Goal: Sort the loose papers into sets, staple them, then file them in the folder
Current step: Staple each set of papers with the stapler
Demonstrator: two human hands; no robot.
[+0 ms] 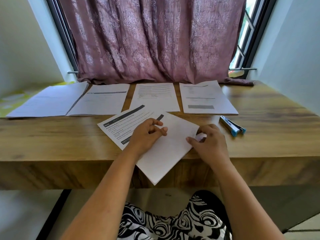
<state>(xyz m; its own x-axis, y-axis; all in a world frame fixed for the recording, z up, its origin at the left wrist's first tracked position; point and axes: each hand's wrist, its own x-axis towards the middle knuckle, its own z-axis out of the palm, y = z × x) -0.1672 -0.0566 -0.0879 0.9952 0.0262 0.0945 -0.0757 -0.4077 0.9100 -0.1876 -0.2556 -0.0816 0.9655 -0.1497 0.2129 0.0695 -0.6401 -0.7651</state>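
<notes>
- While four sorted piles (154,97) lie in a row along the far side of the wooden desk (52,135), a loose set of papers (166,149) sits near the person, turned at an angle with one corner hanging over the near edge.
- Her left hand (147,135) rests on top of this set, fingers loosely curled, holding nothing.
- Her right hand (207,141) pinches the right corner of the set between thumb and fingertips.
- These sheets look light, thin and floppy; they would likely slide apart unless held flat and gripped at a squared corner.
- One printed sheet (119,126) peeks out underneath, to the left.
- Just right of the hands lies a blue stapler (232,126), untouched.
- At the far left lies what may be the open folder (50,101); this is uncertain.
</notes>
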